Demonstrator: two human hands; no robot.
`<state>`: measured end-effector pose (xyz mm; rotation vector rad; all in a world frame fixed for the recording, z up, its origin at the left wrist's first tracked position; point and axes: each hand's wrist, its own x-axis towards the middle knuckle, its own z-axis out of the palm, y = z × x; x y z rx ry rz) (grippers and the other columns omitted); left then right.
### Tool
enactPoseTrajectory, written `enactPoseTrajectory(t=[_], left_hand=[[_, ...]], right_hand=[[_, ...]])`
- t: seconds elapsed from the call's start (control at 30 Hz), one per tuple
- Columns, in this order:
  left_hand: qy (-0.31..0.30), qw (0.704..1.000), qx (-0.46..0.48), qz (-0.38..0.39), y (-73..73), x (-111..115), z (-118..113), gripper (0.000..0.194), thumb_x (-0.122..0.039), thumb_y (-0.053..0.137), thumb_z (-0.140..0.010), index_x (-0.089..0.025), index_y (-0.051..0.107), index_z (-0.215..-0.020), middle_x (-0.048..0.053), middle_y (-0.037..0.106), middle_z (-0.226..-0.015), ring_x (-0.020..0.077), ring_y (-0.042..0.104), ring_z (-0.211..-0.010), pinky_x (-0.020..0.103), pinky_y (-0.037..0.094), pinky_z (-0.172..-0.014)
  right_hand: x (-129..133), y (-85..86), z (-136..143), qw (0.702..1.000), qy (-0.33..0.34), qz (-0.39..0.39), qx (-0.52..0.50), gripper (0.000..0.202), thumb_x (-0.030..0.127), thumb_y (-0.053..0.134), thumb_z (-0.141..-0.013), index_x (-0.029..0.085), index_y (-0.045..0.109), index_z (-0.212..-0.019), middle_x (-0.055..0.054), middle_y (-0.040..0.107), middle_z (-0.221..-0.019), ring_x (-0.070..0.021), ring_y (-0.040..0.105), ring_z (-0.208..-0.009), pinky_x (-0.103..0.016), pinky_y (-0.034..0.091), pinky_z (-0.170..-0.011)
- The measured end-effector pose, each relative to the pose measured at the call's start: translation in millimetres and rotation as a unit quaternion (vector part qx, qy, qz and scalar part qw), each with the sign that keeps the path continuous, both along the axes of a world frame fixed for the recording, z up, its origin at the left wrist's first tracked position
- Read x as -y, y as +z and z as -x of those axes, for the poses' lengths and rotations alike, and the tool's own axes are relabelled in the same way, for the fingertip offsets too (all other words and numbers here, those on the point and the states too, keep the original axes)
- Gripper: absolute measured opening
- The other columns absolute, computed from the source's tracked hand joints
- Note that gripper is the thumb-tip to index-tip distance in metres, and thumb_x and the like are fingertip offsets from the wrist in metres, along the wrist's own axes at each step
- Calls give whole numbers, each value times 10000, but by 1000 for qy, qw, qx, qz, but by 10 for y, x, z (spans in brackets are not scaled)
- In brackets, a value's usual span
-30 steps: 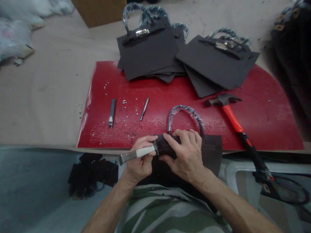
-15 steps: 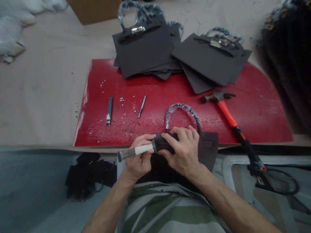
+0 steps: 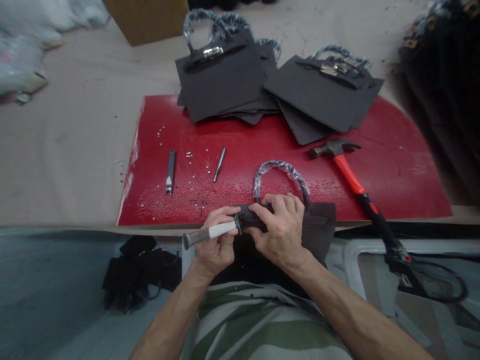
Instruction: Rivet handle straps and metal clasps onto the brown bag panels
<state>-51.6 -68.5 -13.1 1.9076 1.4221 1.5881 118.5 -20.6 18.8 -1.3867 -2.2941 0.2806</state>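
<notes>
1. The left hand [image 3: 215, 250] is closed around a white-banded metal hand tool [image 3: 221, 230], pinching it near its flat end, which appears to meet the dark handbag [image 3: 319, 232].
2. The right hand [image 3: 282, 232] grips the handbag's upper part, fingers bent over it.
3. The handbag lies across the front edge of the red mat [image 3: 397, 175], its plastic-wrapped handle [image 3: 278, 164] over the mat.
4. Since the last second, both grips and the handbag stay nearly the same; only the viewpoint drifts. That suggests steadying or lining up, not a new step.
5. A claw hammer [image 3: 350, 175] lies untouched right of the handbag, projecting past the mat's front edge.
</notes>
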Motion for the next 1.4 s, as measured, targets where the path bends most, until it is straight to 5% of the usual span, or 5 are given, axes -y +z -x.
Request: enactPoseTrajectory(t=[1.4], left_hand=[[-18,1000,3,22,46,-30,-6,107,-193,559,-966,-189,570,-1072,99,701,-1087,231,678,-1071,448,569,-945]], right_hand=[[-2,-19,-31,1000,24,-6,-2,351,383,775,-752,262,692,-1070,-69,607,-1087,-280,496,-1038,-508,286,-1076]])
